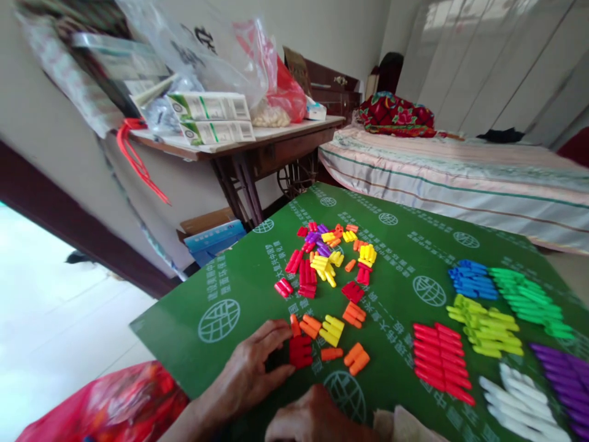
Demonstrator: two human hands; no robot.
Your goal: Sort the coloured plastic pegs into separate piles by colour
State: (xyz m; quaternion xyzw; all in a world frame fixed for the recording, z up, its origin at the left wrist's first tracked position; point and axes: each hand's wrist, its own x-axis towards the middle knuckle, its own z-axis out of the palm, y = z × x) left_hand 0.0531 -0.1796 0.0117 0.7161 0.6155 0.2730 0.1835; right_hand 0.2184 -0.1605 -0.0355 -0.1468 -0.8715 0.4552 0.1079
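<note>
"Red pegs (300, 351) — where are they sitting?"

"Near edge of the board (396, 245), left of centre, in a tight clump lying flat. The left hand (255, 371) is on them. It is open, with the fingers spread and low and the fingertips against the clump's left side. Nothing is pinched or lifted."

"Why flat like that?"

"I'd say the spread fingers work as a fence, keeping the pegs side by side so they don't scatter. Orange pegs (356, 358) and yellow pegs (332, 330) lie just to the right, in small clumps of their own."

"And the right hand?"

"The right hand (315, 417) shows only its back, at the near edge just right of the left one. Its fingers are hidden, so I cannot tell whether it is open or has hold of anything."

"The rest of the board?"

"Farther off, mid-board, there's a mixed heap (329, 258) — red, yellow, orange and purple jumbled together. Well apart on the right are single-colour groups. The red row (442, 362), white row (519, 399) and purple row (561, 368) are near. The lime row (488, 322), blue row (473, 279) and green row (529, 298) are farther. They are packed parallel, probably so each colour reads at a glance. A cluttered table (294, 132) stands far left and a bed (460, 172) far right."
</note>
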